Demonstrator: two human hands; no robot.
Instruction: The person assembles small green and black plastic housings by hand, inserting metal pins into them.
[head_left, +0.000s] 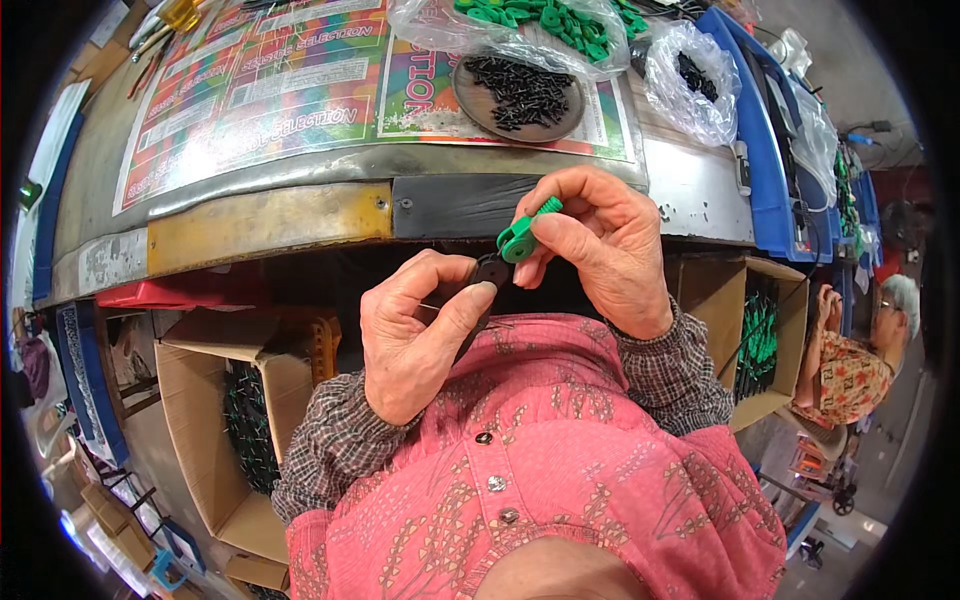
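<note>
The left hand [408, 325] pinches a black, round-ended plastic strip [492, 271]; at the strip's one o'clock, the right hand [612, 250] grips a ridged green plastic piece [517, 241]. Apparently joining; next calls for steady alignment.

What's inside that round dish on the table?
A pile of small black pieces lies in the dish. A clear plastic bag overlaps its far edge; the dish's bottom beneath the pile can't be seen.
</note>
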